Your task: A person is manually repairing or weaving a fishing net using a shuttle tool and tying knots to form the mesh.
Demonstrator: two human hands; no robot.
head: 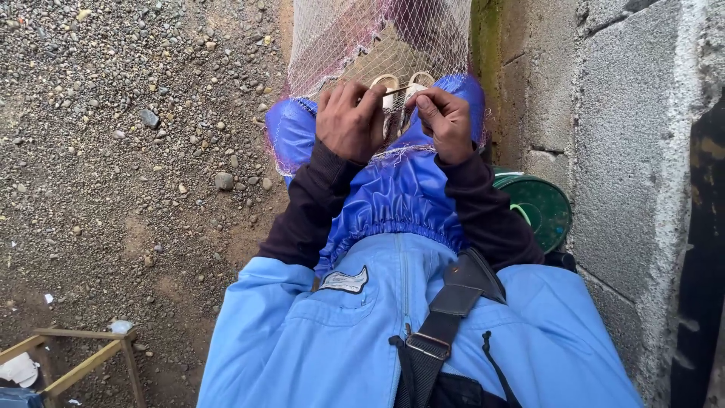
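Netting (355,38), pale mesh with a pinkish edge, stretched from beyond the fingertips down over both knees and gathered under the hands. Left hand (349,121) laid on the mesh over the left knee, fingers curled, pinching a thin stick-like tool (398,90) at its near end. Right hand (445,123) just beside it, fingers bent and closed on the mesh and the tool's other end; the two hands close together, almost touching at the fingertips. Sandals (400,83), pale straps, showing between and just beyond the hands, under the net. Blue shiny trousers (393,193) beneath both hands. Dark sleeves, light blue jacket (332,332) and black strap (445,310) nearer than the wrists. Green round lid (540,208) outside the right forearm, against a grey block wall (619,113). Gravel ground (128,128) outside the left hand; wooden frame (83,363) well apart, nearer than the left elbow.
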